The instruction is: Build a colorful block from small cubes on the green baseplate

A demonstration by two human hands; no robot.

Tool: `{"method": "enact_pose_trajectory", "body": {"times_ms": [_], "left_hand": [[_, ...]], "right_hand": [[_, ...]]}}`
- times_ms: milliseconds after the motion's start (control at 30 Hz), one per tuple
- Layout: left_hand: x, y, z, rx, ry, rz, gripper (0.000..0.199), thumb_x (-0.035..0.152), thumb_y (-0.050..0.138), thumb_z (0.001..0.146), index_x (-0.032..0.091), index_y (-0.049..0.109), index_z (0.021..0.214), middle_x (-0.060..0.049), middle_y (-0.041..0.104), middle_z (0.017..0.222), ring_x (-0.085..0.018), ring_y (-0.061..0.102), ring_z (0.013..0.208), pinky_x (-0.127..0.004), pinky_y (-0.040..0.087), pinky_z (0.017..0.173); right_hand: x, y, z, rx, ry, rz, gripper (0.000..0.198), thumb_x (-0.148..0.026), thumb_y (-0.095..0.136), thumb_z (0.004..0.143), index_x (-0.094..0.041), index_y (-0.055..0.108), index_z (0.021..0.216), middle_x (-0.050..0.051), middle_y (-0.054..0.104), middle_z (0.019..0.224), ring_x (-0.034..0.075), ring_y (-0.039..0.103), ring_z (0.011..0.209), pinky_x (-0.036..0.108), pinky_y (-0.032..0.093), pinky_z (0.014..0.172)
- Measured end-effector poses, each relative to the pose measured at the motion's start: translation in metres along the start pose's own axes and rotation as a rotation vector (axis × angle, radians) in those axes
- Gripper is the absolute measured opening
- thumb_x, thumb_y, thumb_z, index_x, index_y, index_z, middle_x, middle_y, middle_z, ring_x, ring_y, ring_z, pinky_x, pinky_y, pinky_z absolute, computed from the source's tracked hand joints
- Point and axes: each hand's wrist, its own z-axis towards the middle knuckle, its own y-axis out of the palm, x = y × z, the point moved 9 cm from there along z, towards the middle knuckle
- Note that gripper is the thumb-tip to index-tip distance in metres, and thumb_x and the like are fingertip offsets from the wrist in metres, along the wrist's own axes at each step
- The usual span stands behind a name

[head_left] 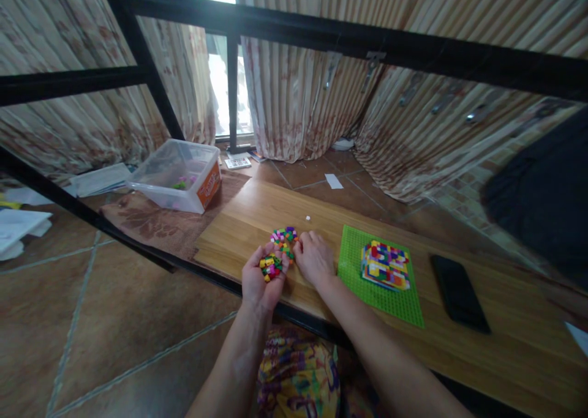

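Note:
My left hand (261, 283) is cupped palm up and holds a heap of small toy bricks (272, 267) in yellow, green, pink and red. Just beyond it, a loose pile of mixed bricks (278, 235) lies on the wooden board. My right hand (314, 257) rests at the right side of that pile with curled fingers; what they hold, if anything, is hidden. To the right, a green baseplate (395, 305) bears a blocky multicoloured brick build (384, 265). One small white brick (307, 218) sits alone behind the pile.
A black phone (460, 294) lies right of the baseplate on the wooden board (514, 338). At the left, a clear plastic tub (168, 194) with some pink and green pieces stands on a brown cloth (151, 231). A black metal bar (294, 29) crosses in front of striped curtains.

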Motion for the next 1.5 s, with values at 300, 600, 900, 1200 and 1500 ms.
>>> {"method": "enact_pose_trajectory", "body": {"times_ms": [300,600,900,1200,1500], "left_hand": [[-0.002,0.004,-0.001,-0.009,0.002,0.011,0.024,0.014,0.048,0.088,0.009,0.064,0.072,-0.006,0.064,0.069,-0.010,0.059,0.056,-0.026,0.054,0.061],[-0.002,0.004,0.000,-0.011,0.004,0.021,0.024,0.013,0.048,0.088,0.009,0.064,0.072,-0.006,0.064,0.068,-0.010,0.058,0.056,-0.025,0.054,0.059],[-0.009,0.002,0.000,-0.025,-0.013,0.029,0.022,0.016,0.050,0.088,0.009,0.066,0.074,-0.007,0.065,0.071,-0.011,0.059,0.058,-0.025,0.054,0.061],[-0.022,0.004,0.001,-0.033,-0.044,0.035,0.018,0.016,0.053,0.087,0.009,0.068,0.080,-0.006,0.067,0.073,-0.011,0.062,0.061,-0.026,0.055,0.065],[-0.034,0.015,0.007,-0.034,-0.045,0.039,0.017,0.015,0.055,0.085,0.010,0.068,0.075,-0.006,0.068,0.074,-0.011,0.064,0.063,-0.025,0.055,0.069]], "right_hand": [[0.006,0.000,-0.006,-0.010,0.099,-0.020,0.032,-0.038,0.042,0.096,-0.021,0.063,0.078,0.005,0.065,0.084,0.018,0.057,0.075,0.030,0.027,0.058],[0.005,-0.005,-0.007,0.049,0.081,-0.050,0.029,-0.035,0.044,0.095,-0.021,0.061,0.077,0.005,0.064,0.082,0.019,0.057,0.078,0.031,0.029,0.062],[0.008,-0.008,-0.002,0.056,0.088,0.017,0.034,-0.036,0.041,0.097,-0.019,0.063,0.077,0.004,0.065,0.079,0.015,0.054,0.064,0.030,0.024,0.056],[0.021,-0.015,0.005,0.157,0.142,0.323,0.033,-0.033,0.043,0.092,-0.020,0.054,0.063,0.003,0.058,0.068,0.014,0.047,0.061,0.028,0.026,0.057],[0.063,-0.013,0.014,0.313,0.448,0.910,0.036,-0.043,0.042,0.086,-0.024,0.039,0.056,-0.004,0.038,0.052,0.012,0.035,0.052,0.027,0.027,0.053]]}}
